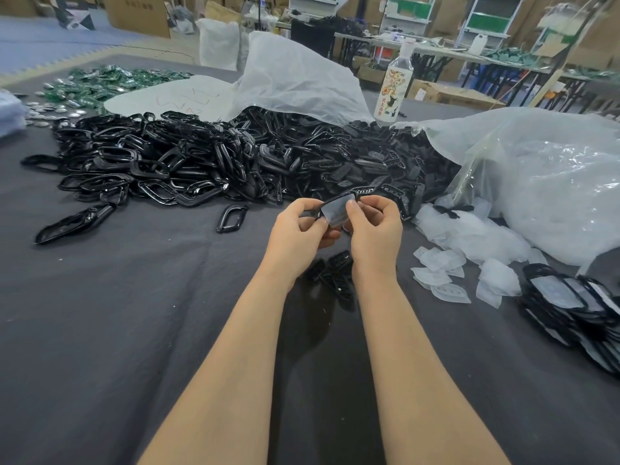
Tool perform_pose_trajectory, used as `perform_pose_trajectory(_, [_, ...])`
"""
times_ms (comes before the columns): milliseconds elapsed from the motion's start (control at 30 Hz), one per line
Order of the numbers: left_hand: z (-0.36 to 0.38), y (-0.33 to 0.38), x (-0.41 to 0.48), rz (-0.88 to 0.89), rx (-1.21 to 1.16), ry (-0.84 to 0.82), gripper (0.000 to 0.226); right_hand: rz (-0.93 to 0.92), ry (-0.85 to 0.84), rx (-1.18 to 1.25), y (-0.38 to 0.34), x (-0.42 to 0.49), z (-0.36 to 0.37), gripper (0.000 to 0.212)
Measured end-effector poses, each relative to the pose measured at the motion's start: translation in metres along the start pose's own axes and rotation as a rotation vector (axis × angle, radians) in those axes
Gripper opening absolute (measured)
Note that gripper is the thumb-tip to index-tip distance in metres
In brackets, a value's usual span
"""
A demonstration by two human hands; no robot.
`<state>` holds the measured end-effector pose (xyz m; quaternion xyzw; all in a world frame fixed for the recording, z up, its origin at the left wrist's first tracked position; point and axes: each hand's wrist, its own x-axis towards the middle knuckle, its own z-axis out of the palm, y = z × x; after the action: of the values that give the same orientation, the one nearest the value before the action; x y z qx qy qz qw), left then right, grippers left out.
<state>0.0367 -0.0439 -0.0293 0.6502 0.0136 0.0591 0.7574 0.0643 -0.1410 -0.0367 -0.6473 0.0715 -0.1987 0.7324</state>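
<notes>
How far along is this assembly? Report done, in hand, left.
Done: a stack of fitted pieces lies at the right. In hand: the left hand and right hand hold a translucent insert against one black frame. Left: probably most of it, judging by the pile of black frames and the loose inserts.

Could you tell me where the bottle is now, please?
In the head view, the bottle stands upright at the table's far side, right of centre, just behind the black parts pile.

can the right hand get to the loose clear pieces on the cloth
Probably yes: bare cloth lies between the right hand and the clear pieces, but it pinches a clear insert now.
</notes>
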Motion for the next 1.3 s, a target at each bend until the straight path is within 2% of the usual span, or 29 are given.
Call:
perform_pose_trajectory(167, [-0.002, 0.000, 0.001, -0.014, 0.004, -0.010, 0.019, 0.195, -0.135, 0.195, -0.003, 0.005, -0.003, 0.013])
perform_pose_trajectory(500, [-0.001, -0.001, 0.000, 0.002, 0.068, -0.070, 0.021, 0.098, -0.010, 0.075, -0.003, 0.002, 0.001, 0.014])
perform_pose_trajectory(767, [-0.003, -0.002, 0.001, -0.002, 0.064, -0.059, 0.023, 0.234, -0.163, 0.114, -0.004, 0.007, -0.009, 0.004])
perform_pose_trajectory(967, [0.000, 0.000, 0.001, -0.019, 0.057, -0.053, 0.024, 0.155, -0.078, 0.018, -0.001, 0.005, -0.003, 0.010])
perform_pose_trajectory(1100, [0.001, -0.001, 0.001, -0.011, 0.072, -0.036, 0.007, 0.134, -0.059, 0.015, -0.001, 0.002, 0.000, 0.006])
perform_pose_trajectory(1300, [-0.001, -0.005, 0.005, -0.005, 0.097, 0.024, 0.017, 0.228, -0.192, 0.071, -0.007, 0.002, -0.005, 0.015])
